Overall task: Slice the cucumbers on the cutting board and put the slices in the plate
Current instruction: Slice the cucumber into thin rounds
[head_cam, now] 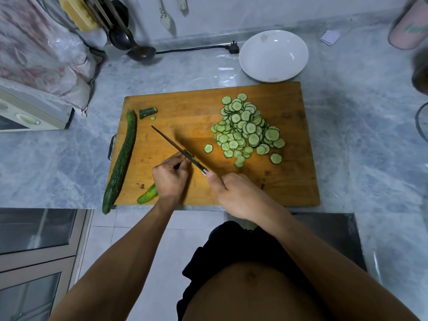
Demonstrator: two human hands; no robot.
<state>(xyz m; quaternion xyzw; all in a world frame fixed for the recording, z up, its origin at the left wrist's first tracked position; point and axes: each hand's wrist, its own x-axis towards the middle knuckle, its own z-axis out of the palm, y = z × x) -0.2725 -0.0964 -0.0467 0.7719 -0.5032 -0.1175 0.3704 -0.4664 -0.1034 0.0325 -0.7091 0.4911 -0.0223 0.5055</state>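
1. The slicing is well underway: the right hand (234, 193) is gripping the knife (178, 149) by its handle, fingers wrapped round it and the thumb stretched forward along the top, with the blade running away toward ten o'clock over the wooden cutting board (185, 103).

2. The left hand (170, 179) is sitting just left of the blade, fingers curled in and fingertips touching the blade's side. A few slices appear to be sticking to the blade there, so I'm reading this as the hand wiping them off, though what the fingers are pinching is too small to tell.

3. A cucumber piece (147, 197) is peeking out from under the left wrist at the board's seven o'clock corner, and it looks like the part being cut.

4. The pile of slices (245, 128) is lying at two o'clock on the board, with a few strays nearer the knife. None are sitting in the white plate (273, 55), which is waiting just past the board's far edge at one o'clock.

5. A whole cucumber (121, 158) is lying along the board's left edge at nine o'clock, uncut, and a trimmed end (148, 112) is resting at eleven o'clock.

6. Next move, as I judge it: clearing the blade, steadying the remaining piece with knuckles tucked, and cutting on. The whole cucumber and the transfer to the plate are still waiting.
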